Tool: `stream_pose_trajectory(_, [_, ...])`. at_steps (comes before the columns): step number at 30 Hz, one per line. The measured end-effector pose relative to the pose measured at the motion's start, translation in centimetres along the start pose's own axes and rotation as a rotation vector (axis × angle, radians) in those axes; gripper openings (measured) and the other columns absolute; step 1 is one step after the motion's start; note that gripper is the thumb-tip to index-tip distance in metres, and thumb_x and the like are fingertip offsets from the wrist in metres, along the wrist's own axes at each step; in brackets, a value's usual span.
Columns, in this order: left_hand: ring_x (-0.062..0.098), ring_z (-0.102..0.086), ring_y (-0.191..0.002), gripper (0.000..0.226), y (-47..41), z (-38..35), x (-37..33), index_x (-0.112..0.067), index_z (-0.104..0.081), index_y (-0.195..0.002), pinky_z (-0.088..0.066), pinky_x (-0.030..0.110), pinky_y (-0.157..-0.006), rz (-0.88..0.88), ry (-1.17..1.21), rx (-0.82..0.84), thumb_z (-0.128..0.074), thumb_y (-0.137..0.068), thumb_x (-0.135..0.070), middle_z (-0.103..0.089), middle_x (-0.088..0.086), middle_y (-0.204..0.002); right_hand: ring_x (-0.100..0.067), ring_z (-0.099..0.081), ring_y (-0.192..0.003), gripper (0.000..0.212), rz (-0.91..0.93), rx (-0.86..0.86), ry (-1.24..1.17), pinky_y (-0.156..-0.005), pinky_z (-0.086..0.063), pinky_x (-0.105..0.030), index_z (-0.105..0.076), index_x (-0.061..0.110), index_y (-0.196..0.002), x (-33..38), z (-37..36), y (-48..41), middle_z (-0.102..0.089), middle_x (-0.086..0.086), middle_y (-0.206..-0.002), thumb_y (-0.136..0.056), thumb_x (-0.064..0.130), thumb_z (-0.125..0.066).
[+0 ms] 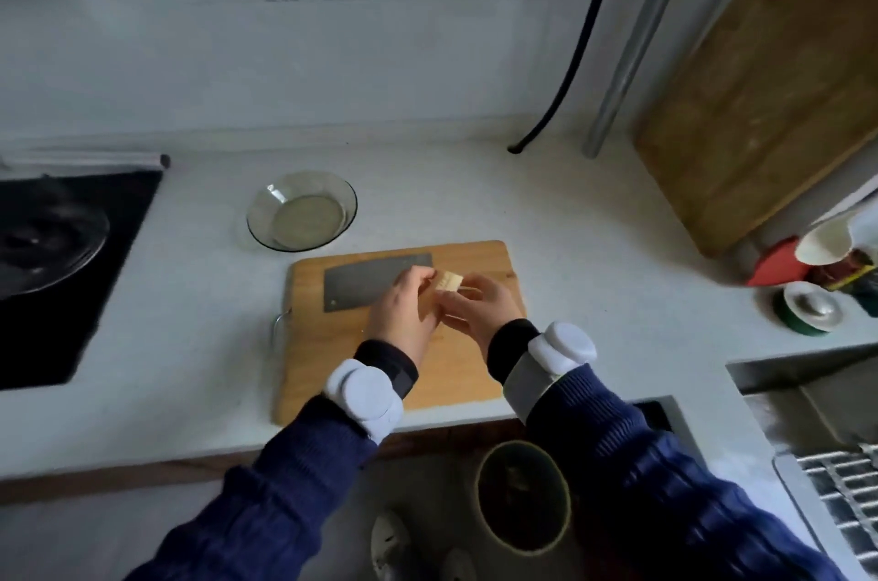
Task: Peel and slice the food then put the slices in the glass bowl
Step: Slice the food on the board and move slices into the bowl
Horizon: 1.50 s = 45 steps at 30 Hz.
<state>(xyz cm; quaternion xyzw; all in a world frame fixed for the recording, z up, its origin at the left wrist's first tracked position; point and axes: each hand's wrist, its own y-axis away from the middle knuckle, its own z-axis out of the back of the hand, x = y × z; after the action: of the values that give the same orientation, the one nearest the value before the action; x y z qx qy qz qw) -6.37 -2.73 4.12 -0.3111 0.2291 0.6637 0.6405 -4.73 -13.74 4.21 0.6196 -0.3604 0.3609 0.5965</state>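
Both hands meet over the wooden cutting board (484, 262). My left hand (404, 309) grips a pale, cream-coloured piece of food (449, 282) whose top end sticks out above the fingers. My right hand (480, 307) pinches the same food from the right, with a thin strip of peel at its fingertips. A grey cleaver (361, 281) lies flat on the board, partly hidden behind my left hand. The glass bowl (301, 209) stands on the counter beyond the board's left corner and holds no slices.
A black stove with a glass pan lid (42, 243) is at the left. A large wooden board (769, 76) leans on the wall at the right, with cups and jars (817, 276) below it. A sink (817, 414) is lower right. A bin (522, 495) stands on the floor.
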Motion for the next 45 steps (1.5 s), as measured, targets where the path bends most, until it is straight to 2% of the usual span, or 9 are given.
stream_pose_trajectory(3, [0.025, -0.060, -0.100, 0.033, -0.6, 1.2, 2.9, -0.011, -0.057, -0.114, -0.045, 0.028, -0.081, 0.046, -0.037, -0.005, -0.065, -0.083, -0.020, -0.064, 0.009, -0.111, -0.024, -0.062, -0.090, 0.018, 0.033, 0.032, 0.141, -0.089, -0.050, -0.039, -0.060, 0.007, -0.100, -0.4, -2.1, -1.8, -0.064, -0.011, -0.094, -0.089, 0.022, -0.061])
stream_pose_trajectory(6, [0.027, -0.059, -0.101, 0.031, -1.4, 1.8, 5.8, -0.008, -0.057, -0.111, -0.048, 0.035, -0.085, 0.103, -0.038, 0.023, -0.065, -0.083, -0.019, -0.063, 0.012, -0.111, -0.024, -0.059, -0.088, 0.037, 0.071, -0.032, 0.409, -0.086, -0.048, -0.038, -0.062, 0.001, -0.116, -0.2, -2.9, -4.5, -0.063, -0.009, -0.092, -0.093, 0.029, -0.054])
stream_pose_trajectory(9, [0.028, -0.056, -0.103, 0.031, -2.5, 1.8, 7.8, -0.006, -0.056, -0.109, -0.046, 0.038, -0.088, 0.143, -0.092, 0.110, -0.065, -0.082, -0.018, -0.062, 0.012, -0.112, -0.029, -0.059, -0.105, 0.035, 0.088, -0.113, 0.787, -0.083, -0.044, -0.030, -0.057, 0.010, -0.124, 0.1, -2.8, -7.0, -0.060, -0.010, -0.120, -0.092, 0.022, -0.051])
stream_pose_trajectory(15, [0.026, -0.055, -0.105, 0.033, -3.6, 0.4, 9.7, -0.010, -0.054, -0.114, -0.044, 0.035, -0.090, 0.120, -0.246, 0.264, -0.062, -0.085, -0.020, -0.051, 0.009, -0.120, -0.033, -0.035, -0.128, 0.042, 0.045, -0.061, 1.400, -0.104, -0.033, -0.035, -0.046, 0.009, -0.133, -1.7, -2.9, -10.8, -0.044, -0.012, -0.136, -0.092, 0.022, -0.046])
stream_pose_trajectory(18, [0.024, -0.052, -0.108, 0.034, -3.1, -0.7, 10.2, -0.012, -0.052, -0.117, -0.042, 0.032, -0.090, 0.095, -0.293, 0.294, -0.060, -0.086, -0.023, -0.050, 0.007, -0.122, -0.033, -0.031, -0.130, 0.043, 0.079, -0.079, 1.515, -0.106, -0.031, -0.037, -0.047, 0.009, -0.131, -2.6, -2.8, -11.4, -0.044, -0.011, -0.134, -0.089, 0.018, -0.049])
stream_pose_trajectory(29, [0.020, -0.046, -0.112, 0.032, -1.3, -2.3, 11.6, -0.014, -0.049, -0.112, -0.042, 0.030, -0.092, 0.061, -0.306, 0.234, -0.062, -0.084, -0.025, -0.052, 0.003, -0.119, -0.032, -0.043, -0.120, 0.054, 0.223, 0.073, 1.587, -0.099, -0.035, -0.037, -0.045, 0.005, -0.123, -2.6, -2.1, -12.1, -0.048, -0.013, -0.126, -0.081, 0.035, -0.058])
stream_pose_trajectory(36, [0.020, -0.046, -0.110, 0.033, -1.0, -2.9, 11.4, -0.011, -0.050, -0.112, -0.038, 0.027, -0.090, 0.076, -0.301, 0.189, -0.062, -0.084, -0.023, -0.053, 0.004, -0.118, -0.021, -0.054, -0.071, 0.045, 0.139, 0.139, 1.591, -0.063, -0.042, -0.030, -0.057, 0.012, -0.099, -0.2, -1.4, -11.5, -0.058, -0.001, -0.082, -0.081, 0.053, -0.050])
stream_pose_trajectory(41, [0.023, -0.048, -0.107, 0.032, -1.4, -3.6, 10.5, -0.010, -0.050, -0.112, -0.039, 0.030, -0.089, 0.070, -0.347, 0.168, -0.061, -0.085, -0.024, -0.054, 0.007, -0.115, -0.016, -0.050, -0.053, 0.059, -0.044, 0.239, 1.200, -0.063, -0.044, -0.028, -0.066, 0.014, -0.071, 1.1, -0.2, -10.7, -0.058, 0.001, -0.060, -0.081, 0.068, -0.044])
stream_pose_trajectory(45, [0.023, -0.048, -0.107, 0.034, -1.6, -4.2, 10.0, -0.008, -0.051, -0.112, -0.040, 0.029, -0.088, 0.080, -0.352, 0.131, -0.061, -0.085, -0.026, -0.054, 0.007, -0.115, -0.014, -0.041, -0.043, 0.065, -0.183, 0.255, 0.912, -0.051, -0.039, -0.025, -0.055, 0.014, -0.066, 1.7, 0.8, -8.6, -0.052, 0.001, -0.052, -0.081, 0.074, -0.035])
